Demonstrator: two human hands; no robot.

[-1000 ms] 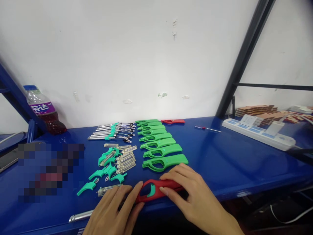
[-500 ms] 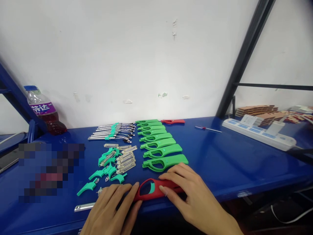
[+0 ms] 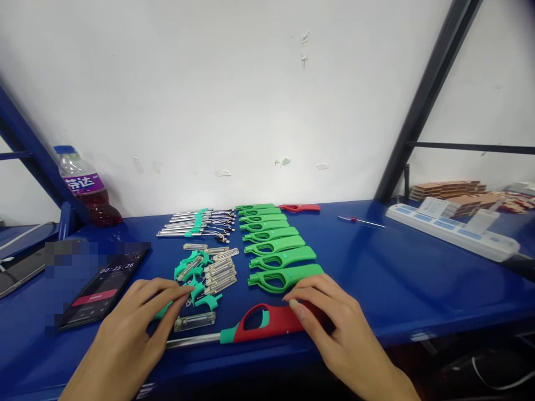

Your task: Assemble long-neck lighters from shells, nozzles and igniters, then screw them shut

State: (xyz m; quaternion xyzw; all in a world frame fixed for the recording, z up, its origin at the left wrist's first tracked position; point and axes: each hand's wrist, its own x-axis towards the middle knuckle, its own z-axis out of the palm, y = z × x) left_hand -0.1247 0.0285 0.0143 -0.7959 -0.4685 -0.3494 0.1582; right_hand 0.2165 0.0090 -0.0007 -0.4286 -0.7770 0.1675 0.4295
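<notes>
A red long-nosed gas lighter [image 3: 267,323] with a teal trigger, a teal collar and a metal tube lies along the table's near edge. My right hand [image 3: 334,317] is closed around its handle end. My left hand [image 3: 146,312] is over the pile of teal triggers [image 3: 209,301], thumb and index fingertips together against it; whatever is between them is too small to make out. A single clear fuel tank [image 3: 195,321] lies between that hand and the lighter's tube. More clear tanks [image 3: 219,275] are stacked beside the triggers.
Green lighter shells [image 3: 284,275] form a column, with a red shell [image 3: 300,208] behind. Metal tubes with wires [image 3: 184,225] lie at the back left. Around them are a phone [image 3: 104,284], a bottle [image 3: 90,189], a screwdriver [image 3: 361,221] and a power strip [image 3: 451,231].
My left hand has left the red lighter's front end and moved left to the teal triggers. The lighter's collar and tube now show. My right hand stays on the handle.
</notes>
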